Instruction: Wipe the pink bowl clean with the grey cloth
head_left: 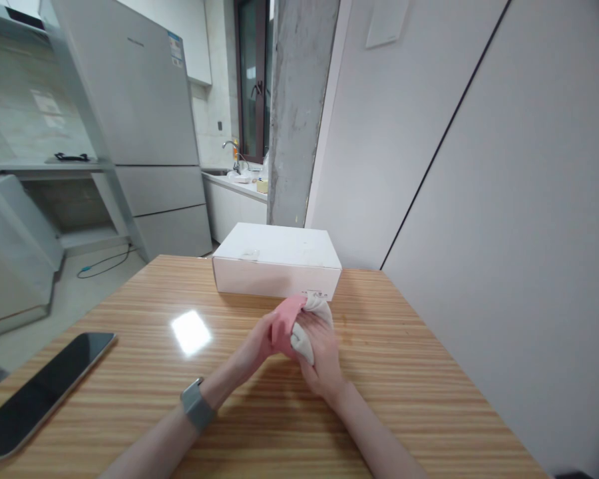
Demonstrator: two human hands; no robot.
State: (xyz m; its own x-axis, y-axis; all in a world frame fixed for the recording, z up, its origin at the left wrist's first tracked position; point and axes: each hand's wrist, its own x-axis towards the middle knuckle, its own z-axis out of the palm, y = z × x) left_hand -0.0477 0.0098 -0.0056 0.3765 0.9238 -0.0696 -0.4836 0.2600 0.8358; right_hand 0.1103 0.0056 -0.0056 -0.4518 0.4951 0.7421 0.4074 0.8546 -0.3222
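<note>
My left hand (260, 340) is closed round the left side of a pink bowl (283, 326), held tilted a little above the wooden table. The bowl's opening faces right, towards my right hand (324, 352). A white cloth (302, 342) is bunched in my right hand and pressed at the bowl's opening. Part of the cloth shows above the fingers and part below the thumb. The inside of the bowl and some of the fingertips are hidden. A grey watch band sits on my left wrist.
A white box (277, 259) stands on the table (409, 379) just beyond my hands. To the left lies a dark phone-like slab (42, 396) near the table's edge. A pale wall (504, 213) runs along the right. Behind are a fridge (130, 100) and a sink counter.
</note>
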